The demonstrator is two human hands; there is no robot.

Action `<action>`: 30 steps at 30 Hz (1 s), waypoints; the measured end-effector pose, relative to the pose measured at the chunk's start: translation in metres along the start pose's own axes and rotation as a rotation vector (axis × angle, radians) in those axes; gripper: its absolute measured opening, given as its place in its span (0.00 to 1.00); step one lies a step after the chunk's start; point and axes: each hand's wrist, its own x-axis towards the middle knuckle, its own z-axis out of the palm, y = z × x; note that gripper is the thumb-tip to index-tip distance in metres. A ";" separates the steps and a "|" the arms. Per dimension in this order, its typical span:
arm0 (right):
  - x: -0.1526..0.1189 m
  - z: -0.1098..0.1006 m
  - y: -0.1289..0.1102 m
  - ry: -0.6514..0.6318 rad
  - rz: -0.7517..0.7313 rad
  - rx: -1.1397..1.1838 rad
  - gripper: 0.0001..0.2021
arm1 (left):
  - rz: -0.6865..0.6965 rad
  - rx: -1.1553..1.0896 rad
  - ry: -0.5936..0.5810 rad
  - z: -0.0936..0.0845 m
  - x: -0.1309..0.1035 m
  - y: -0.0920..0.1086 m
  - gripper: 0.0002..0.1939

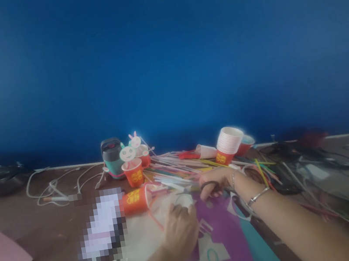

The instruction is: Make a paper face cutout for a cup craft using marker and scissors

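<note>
My left hand point(181, 228) is closed on a piece of white paper point(184, 199) that looks round. To its right, my right hand point(218, 180) grips a pair of scissors by the dark handles point(208, 183), with the blades pointing left toward the paper. How far the blades are open is too blurred to tell. Beneath both hands lie a white sheet point(139, 242), purple paper point(234, 235) with a jagged cut edge and a teal sheet point(262, 249). Teal-handled scissors point(212, 256) rest near the front among paper scraps point(220, 249).
Behind my hands spreads a pile of colourful pipe cleaners point(173, 166). An orange-red paper cup point(135, 199) lies sideways; another cup point(134, 174) carries a rabbit face. A cup stack point(228, 142), a flask point(112, 158), a blurred-out phone point(101, 226), pink paper point(3, 259) and cables point(58, 188) surround them.
</note>
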 end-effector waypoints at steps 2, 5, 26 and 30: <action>0.005 -0.004 0.001 -0.027 -0.001 -0.010 0.13 | 0.003 -0.002 0.002 0.001 0.000 0.000 0.07; 0.010 -0.008 0.004 -0.044 -0.003 -0.023 0.14 | 0.013 -0.005 0.019 0.003 -0.001 -0.001 0.07; 0.031 -0.019 -0.019 -0.199 0.008 -0.179 0.20 | -0.042 -0.072 0.006 0.000 -0.006 0.002 0.03; 0.031 -0.022 -0.025 -0.235 0.013 -0.211 0.22 | -0.051 -0.072 0.030 0.000 -0.006 0.001 0.04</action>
